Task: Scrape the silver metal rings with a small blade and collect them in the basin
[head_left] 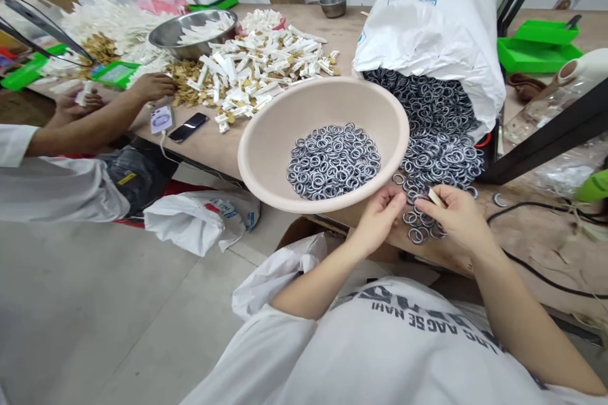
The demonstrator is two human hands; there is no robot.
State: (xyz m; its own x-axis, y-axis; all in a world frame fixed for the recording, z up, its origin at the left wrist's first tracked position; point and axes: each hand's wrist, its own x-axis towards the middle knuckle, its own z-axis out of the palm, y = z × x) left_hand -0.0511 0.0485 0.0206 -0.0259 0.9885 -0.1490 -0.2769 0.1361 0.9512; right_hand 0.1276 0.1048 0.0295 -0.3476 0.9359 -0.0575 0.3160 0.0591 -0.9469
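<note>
My left hand [380,218] rests at the table edge with its fingertips pinched together by some loose metal rings [420,224]. My right hand [458,215] is curled, holding a small pale piece [435,197] between thumb and fingers, just above the same rings. A beige bowl [280,139] with a heap of grey metal rings [334,161] stands right beyond my left hand. A big pile of rings [437,126] spills from a white sack [437,19] lying on its side.
A co-worker's hands [154,85] work at the left by a pile of white and tan pieces [256,69], a steel bowl [192,31], two phones [189,127] and green trays [536,44]. A black cable [536,266] and white bags [199,218] lie near.
</note>
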